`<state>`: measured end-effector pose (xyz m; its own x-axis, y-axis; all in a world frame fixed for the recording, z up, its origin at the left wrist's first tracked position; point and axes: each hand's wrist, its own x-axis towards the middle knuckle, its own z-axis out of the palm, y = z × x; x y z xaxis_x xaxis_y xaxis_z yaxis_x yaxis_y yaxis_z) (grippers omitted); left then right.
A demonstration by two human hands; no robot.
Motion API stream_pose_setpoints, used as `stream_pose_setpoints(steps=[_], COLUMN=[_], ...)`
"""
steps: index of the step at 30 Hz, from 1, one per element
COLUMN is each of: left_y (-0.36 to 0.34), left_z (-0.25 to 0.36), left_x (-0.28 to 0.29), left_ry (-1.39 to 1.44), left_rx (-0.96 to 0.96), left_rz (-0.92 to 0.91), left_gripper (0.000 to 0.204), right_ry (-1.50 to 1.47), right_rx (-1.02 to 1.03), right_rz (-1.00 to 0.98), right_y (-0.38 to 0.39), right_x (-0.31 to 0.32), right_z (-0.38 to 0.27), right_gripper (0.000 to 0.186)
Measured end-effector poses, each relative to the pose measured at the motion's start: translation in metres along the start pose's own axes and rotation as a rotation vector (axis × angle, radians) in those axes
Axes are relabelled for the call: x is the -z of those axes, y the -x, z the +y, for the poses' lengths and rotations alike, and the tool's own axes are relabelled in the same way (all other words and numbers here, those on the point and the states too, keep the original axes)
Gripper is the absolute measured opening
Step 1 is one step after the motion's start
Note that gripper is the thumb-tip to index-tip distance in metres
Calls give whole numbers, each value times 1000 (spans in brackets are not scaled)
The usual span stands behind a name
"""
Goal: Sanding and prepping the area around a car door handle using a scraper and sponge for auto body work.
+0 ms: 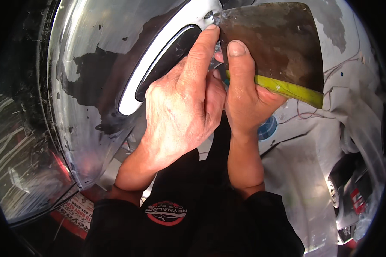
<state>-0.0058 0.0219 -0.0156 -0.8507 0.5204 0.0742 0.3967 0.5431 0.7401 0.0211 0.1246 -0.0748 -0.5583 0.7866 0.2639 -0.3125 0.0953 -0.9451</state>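
Observation:
My right hand [244, 96] grips a broad dark-brown panel [283, 40] with a yellow-green strip [283, 88] along its near edge. The thumb presses on its face; the other fingers are mostly hidden behind it. My left hand [180, 103] is beside it, index finger stretched forward, the other fingers partly bent. Its fingertip touches the end of a long white rim [143, 70] on the car, close to the panel's upper left corner. I see nothing held in this hand. A dark elongated inset [171, 53] sits inside the white rim.
On the left curves a glossy grey car body [64, 85] with dark blotches. Pale sheeting [313, 158] spreads at the right, with thin wires. A round blue container [268, 128] stands below my right hand. A wheel [333, 192] shows at the far right, and a red-bordered sign [75, 214] lower left.

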Motion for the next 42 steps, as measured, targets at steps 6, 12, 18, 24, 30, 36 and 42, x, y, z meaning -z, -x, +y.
stream_pose_setpoints(steps=[6,12,18,24,30,36,42], left_y=[0,0,3,4,10,14,18], left_z=[-16,-6,-10,-15,-17,-14,-27], left_x=[-1,-1,1,0,12,31,28], left_ry=[-22,-25,-35,-25,46,21,100], left_rx=[-87,2,10,-18,-73,-43,-174], left_rz=[30,-7,-24,-5,-3,-146,-166], left_gripper=[59,58,61,60,60,56,57], right_ry=[118,-58,-172,319,315,338,366], right_rx=[155,-49,-250,270,277,422,412], right_rz=[-49,-141,-151,-240,-332,-265,-282], right_y=[0,-14,-4,-1,-2,7,15], right_x=[-8,8,9,3,7,-2,0], right_z=[3,0,0,-3,-10,-2,-6], right_gripper=[4,7,8,10,40,46,42])
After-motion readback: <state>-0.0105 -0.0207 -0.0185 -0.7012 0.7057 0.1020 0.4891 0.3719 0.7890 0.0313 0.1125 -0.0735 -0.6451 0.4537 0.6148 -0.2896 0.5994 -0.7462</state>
